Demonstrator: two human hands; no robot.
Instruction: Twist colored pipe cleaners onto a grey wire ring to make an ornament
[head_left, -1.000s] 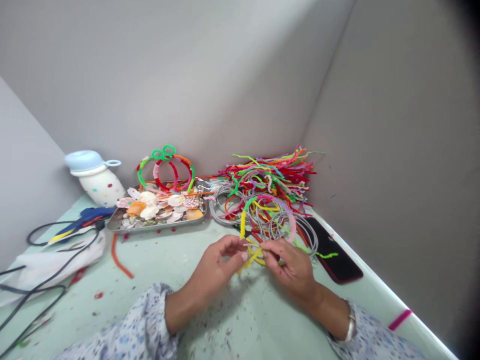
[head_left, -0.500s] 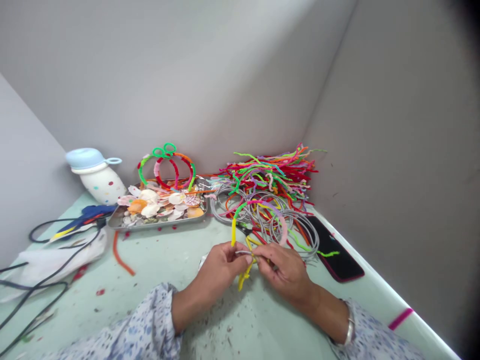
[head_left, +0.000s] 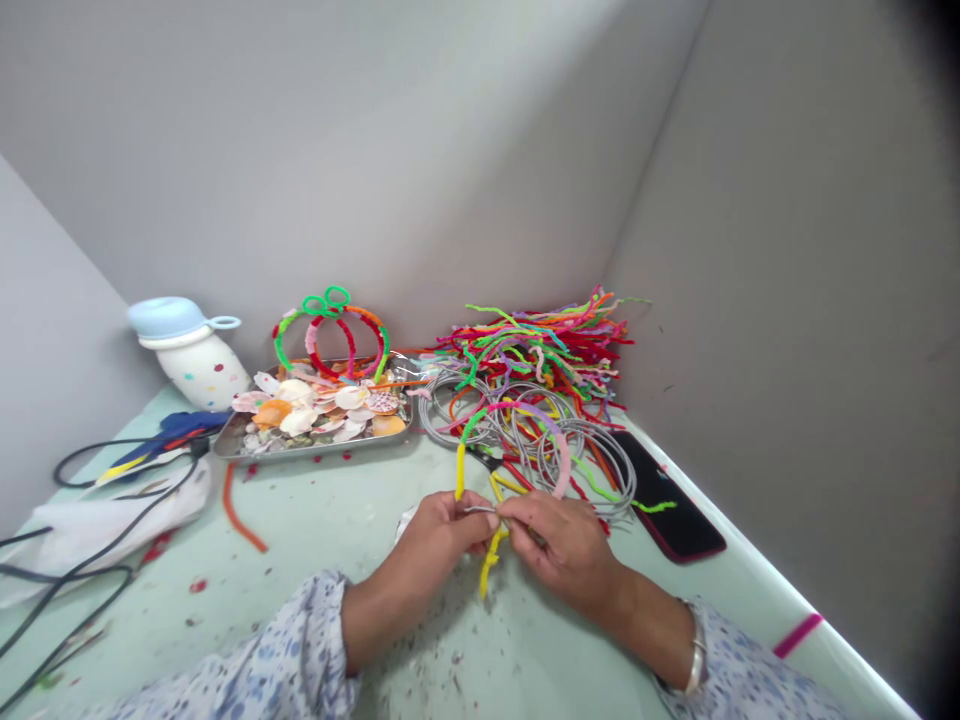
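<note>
Between my two hands stands a wire hoop (head_left: 517, 405) wrapped in pipe cleaner of yellow, green, pink and purple. My left hand (head_left: 442, 535) pinches its bare grey wire near the yellow end. My right hand (head_left: 559, 540) is closed at the hoop's other end, its thumb and fingertip meeting the left fingertips. From between the hands a yellow pipe cleaner (head_left: 489, 568) hangs down with a crumpled tail. Which fingers grip it is hidden. Just behind the hands lie pliers with red handles (head_left: 517, 473), partly covered by the hoop and wire coils.
Coils of grey wire (head_left: 600, 465) and a heap of coloured pipe cleaners (head_left: 540, 345) lie behind. A phone (head_left: 675, 510) is at right. Left stand a metal tray (head_left: 300, 452) of shells, wrapped hoops (head_left: 330, 335) and a bottle (head_left: 199, 370); black cables (head_left: 97, 570) cross the left side.
The hoop has shifted slightly left and tilted a little. The fingertips have drawn closer together over the bare wire, and the yellow tail hangs slightly lower.
</note>
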